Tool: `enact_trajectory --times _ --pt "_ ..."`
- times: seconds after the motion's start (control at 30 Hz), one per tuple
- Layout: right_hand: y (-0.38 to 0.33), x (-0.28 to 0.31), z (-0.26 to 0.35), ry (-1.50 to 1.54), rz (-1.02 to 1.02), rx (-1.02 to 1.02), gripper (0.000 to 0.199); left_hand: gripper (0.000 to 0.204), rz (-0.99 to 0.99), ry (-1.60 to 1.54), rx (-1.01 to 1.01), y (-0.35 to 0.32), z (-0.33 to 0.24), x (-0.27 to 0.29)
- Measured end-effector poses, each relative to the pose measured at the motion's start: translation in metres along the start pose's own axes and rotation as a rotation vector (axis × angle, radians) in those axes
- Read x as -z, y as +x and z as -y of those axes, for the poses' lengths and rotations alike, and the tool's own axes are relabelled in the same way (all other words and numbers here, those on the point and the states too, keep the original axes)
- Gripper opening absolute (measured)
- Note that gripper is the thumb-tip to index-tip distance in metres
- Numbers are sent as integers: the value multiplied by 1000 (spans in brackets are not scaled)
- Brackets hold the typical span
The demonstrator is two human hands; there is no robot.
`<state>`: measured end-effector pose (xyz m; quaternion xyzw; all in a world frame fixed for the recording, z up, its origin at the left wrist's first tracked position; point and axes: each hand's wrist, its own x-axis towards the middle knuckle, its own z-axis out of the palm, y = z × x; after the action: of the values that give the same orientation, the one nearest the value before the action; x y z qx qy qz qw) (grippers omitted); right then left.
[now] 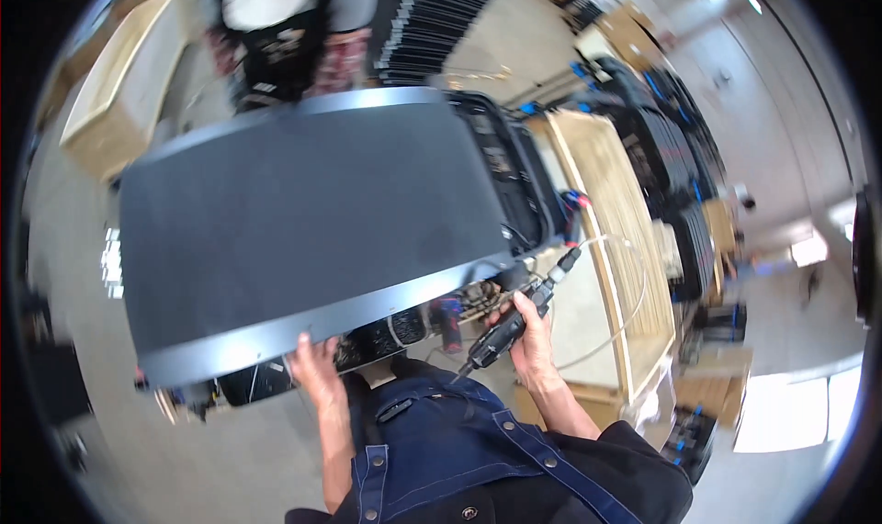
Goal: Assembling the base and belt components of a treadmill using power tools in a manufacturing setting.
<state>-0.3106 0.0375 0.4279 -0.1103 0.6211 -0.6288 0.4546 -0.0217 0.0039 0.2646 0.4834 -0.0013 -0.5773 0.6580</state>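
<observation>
A treadmill-like machine with a wide flat dark-grey deck (303, 221) and silver side rails (276, 333) lies across in front of me. At the near rail, my left hand (317, 370) rests its fingertips against the edge, the fingers apart and holding nothing. My right hand (533, 349) is wrapped round a black inline power screwdriver (501, 337), close to the machine's near right corner. The screwdriver's bit points down and left toward my apron, apart from the machine. A pale cord (634, 248) loops from the tool's upper end. Black framework (505, 170) shows at the deck's right end.
Beside the machine on the right stands a long wooden crate (611, 285). Another wooden box (115, 111) is at far left. Across the machine stands a person (285, 56). Below the near rail sits a dark tool with red trim (449, 324). Black frames (661, 138) are stacked beyond.
</observation>
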Motion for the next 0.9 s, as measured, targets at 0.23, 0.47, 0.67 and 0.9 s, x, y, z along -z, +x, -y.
enact_trajectory --times 0.23,0.47,0.67,0.9 --pt "70 214 20 -99 -592 391 27 41 30 81 57 26 20 26" --pt "229 322 63 -510 -390 448 27 51 -4 -64 44 33 26 11" --pt "377 389 -46 -808 -347 322 43 30 -208 -4 2 34 27 -1" --pt "449 432 -95 -825 -337 43 47 37 -243 156 12 35 33 -14"
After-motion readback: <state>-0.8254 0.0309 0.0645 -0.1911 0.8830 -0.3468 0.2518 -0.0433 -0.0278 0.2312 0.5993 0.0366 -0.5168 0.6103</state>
